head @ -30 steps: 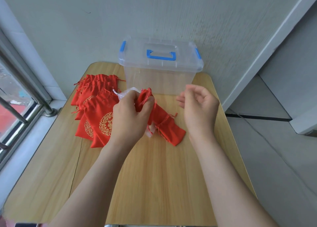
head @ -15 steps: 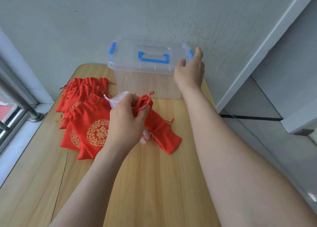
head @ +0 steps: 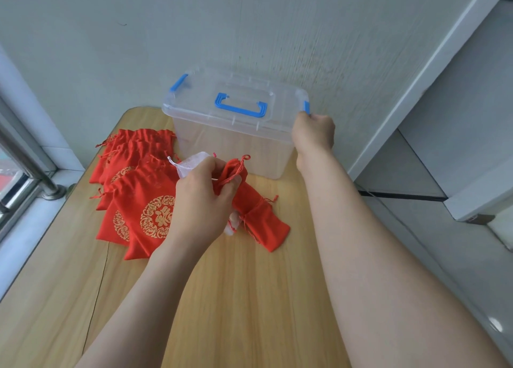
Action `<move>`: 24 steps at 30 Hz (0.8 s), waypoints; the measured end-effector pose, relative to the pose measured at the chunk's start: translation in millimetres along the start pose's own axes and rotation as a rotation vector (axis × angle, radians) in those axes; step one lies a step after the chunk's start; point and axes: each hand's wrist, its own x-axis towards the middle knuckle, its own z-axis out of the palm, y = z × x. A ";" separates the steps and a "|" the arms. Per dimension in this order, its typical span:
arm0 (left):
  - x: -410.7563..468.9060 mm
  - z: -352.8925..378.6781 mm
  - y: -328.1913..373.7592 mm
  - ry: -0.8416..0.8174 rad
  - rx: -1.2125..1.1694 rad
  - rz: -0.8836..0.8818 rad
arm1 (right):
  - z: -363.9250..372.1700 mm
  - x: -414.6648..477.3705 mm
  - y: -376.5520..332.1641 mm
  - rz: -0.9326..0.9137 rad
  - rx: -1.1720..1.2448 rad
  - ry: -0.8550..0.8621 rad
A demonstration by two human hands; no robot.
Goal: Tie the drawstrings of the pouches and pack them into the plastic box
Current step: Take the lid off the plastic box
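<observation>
- Head view: left hand (head: 202, 201) mid-table, fingers curled round the neck of a red pouch (head: 261, 223) and a white mesh pouch (head: 191, 163); the red pouch's body lies on the table (head: 236, 298)
- Right hand (head: 313, 133) farther right, fingers curled round the blue latch (head: 306, 107) of the plastic box (head: 230, 151), lid on, at the table's far edge
- Pile of red pouches (head: 138, 195) left of the held one

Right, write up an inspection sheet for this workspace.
Surface: wooden table, pale grain.
Job's things: clear plastic box with its lid on; pile of red pouches to its left.
Clutter: nothing seen.
Hands: left hand grips a red pouch and a white mesh pouch; right hand grips the box's right latch.
Cables: nothing seen.
Surroundings: grey wall behind; window rail at left.
</observation>
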 end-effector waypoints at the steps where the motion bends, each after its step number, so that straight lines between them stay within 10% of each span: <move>1: 0.7 -0.5 -1.8 0.016 0.021 0.018 | 1.5 -1.6 -0.5 0.001 -0.009 -0.007; 13: 2.8 -2.4 -9.4 0.160 0.105 -0.004 | -8.8 -4.5 -9.2 0.092 -0.179 0.146; 18: 1.4 -9.0 -4.5 0.153 0.016 -0.085 | 3.3 -36.6 -18.8 -0.488 -0.686 0.289; 24: 5.7 -17.0 -8.4 0.256 -0.029 -0.160 | 64.6 -72.4 -31.1 -1.055 -0.810 -0.088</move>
